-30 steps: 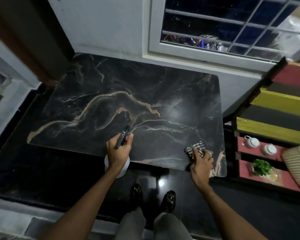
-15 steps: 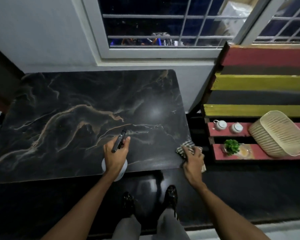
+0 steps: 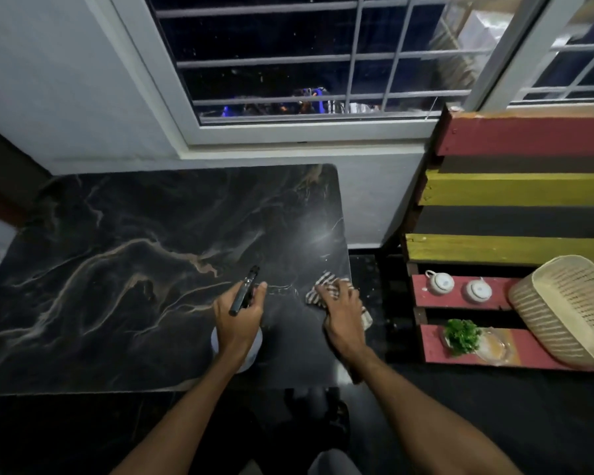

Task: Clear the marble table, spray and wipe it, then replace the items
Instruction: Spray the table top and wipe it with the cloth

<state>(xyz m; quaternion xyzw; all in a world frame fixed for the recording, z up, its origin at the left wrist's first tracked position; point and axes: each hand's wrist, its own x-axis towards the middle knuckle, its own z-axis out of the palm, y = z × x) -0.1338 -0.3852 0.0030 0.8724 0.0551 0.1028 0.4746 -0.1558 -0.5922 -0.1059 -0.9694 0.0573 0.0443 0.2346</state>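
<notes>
The black marble table (image 3: 124, 269) with tan veins fills the left and middle of the view. My left hand (image 3: 237, 320) grips a white spray bottle (image 3: 252, 351) by its black trigger head (image 3: 245, 289), over the table's near right part. My right hand (image 3: 342, 313) holds a checked cloth (image 3: 318, 291) against the table at its right edge, fingers curled over the cloth. Part of the cloth hangs past the edge.
A striped red, yellow and black slatted bench (image 3: 515, 190) stands to the right. On it are two small white pots (image 3: 439, 282), a green plant (image 3: 462, 335), a glass dish (image 3: 494, 346) and a woven basket (image 3: 570, 310). A barred window (image 3: 306, 63) is behind the table.
The view has swung right and closer. Both hands have moved further onto the table from its near edge; the cloth now lies higher along the right edge.
</notes>
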